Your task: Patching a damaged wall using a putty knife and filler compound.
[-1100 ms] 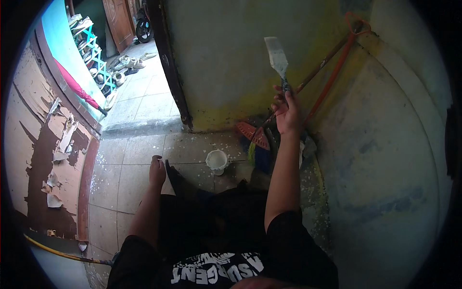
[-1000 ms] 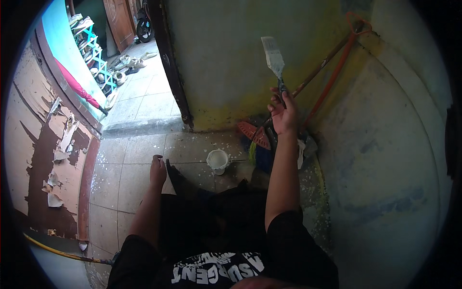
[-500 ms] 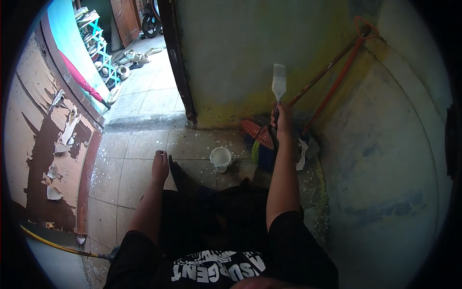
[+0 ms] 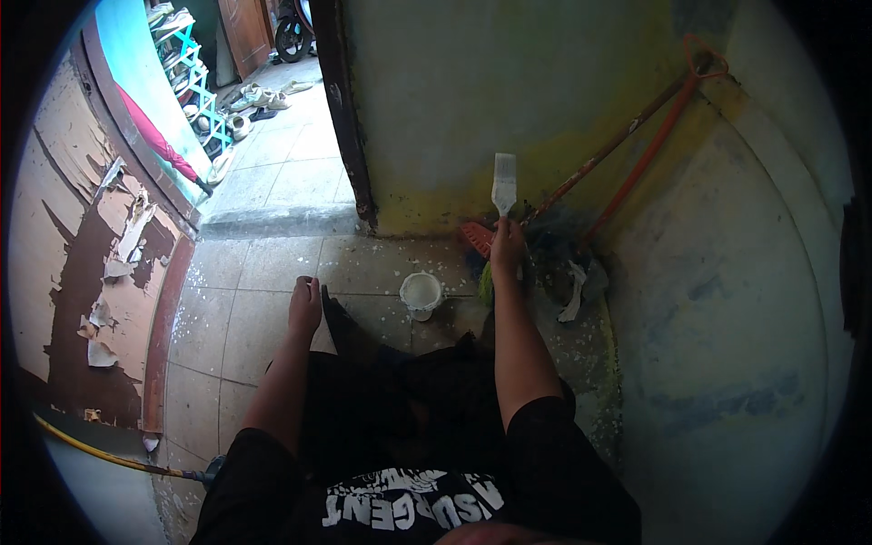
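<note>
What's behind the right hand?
Behind the right hand, part of a red broom head shows to its left, with green bristles below. Whatever lies directly behind the hand is covered and can't be seen.

White paintbrush (image 4: pixel 505 184), bristles up, white tub (image 4: pixel 421 311) on floor (image 4: pixel 204 327)
</note>
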`<state>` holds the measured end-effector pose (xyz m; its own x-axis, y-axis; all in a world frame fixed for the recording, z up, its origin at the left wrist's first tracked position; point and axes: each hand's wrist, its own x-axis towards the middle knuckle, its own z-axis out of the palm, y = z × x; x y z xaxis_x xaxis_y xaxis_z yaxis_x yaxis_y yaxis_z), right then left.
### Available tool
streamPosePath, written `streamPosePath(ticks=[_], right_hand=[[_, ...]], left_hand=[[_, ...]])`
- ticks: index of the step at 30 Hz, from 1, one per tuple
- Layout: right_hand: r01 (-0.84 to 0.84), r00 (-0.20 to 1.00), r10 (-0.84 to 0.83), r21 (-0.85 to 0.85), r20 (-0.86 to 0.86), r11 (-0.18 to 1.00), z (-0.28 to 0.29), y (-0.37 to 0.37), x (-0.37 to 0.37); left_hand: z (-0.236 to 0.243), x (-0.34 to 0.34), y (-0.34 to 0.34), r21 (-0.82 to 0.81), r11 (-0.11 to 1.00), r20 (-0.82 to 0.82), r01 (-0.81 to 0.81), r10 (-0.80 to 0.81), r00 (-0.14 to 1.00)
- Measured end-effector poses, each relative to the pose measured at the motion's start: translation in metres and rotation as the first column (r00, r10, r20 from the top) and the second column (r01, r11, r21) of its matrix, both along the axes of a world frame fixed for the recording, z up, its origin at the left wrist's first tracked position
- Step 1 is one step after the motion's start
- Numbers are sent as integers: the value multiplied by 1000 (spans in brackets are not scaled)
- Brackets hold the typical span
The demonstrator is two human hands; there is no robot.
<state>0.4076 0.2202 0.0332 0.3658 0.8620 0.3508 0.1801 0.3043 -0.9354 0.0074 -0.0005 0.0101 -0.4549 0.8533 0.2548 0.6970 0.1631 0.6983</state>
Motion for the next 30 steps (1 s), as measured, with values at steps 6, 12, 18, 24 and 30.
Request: streamPosePath(ticks=[6, 12, 18, 24, 30], right_hand=[[-15, 999, 16, -9, 44, 1000, -5, -3, -1], [-47, 996, 53, -70, 76, 996, -5, 1, -11], [37, 902, 80, -261, 423, 965, -46, 12, 13], [-155, 959, 271, -647, 82, 746, -27, -12, -12], [-350, 931, 335, -623, -147, 699, 35, -42, -3]], left_hand=[[2, 3, 0, -12, 1000, 7, 6, -6, 1000], [-1, -3, -3, -35, 999, 12, -9, 10, 1000], [8, 6, 1, -43, 999, 3, -1, 2, 1000], [2, -8, -11, -29, 999, 6, -30, 30, 1000], [6, 2, -4, -21, 1000, 37, -7, 8, 999]])
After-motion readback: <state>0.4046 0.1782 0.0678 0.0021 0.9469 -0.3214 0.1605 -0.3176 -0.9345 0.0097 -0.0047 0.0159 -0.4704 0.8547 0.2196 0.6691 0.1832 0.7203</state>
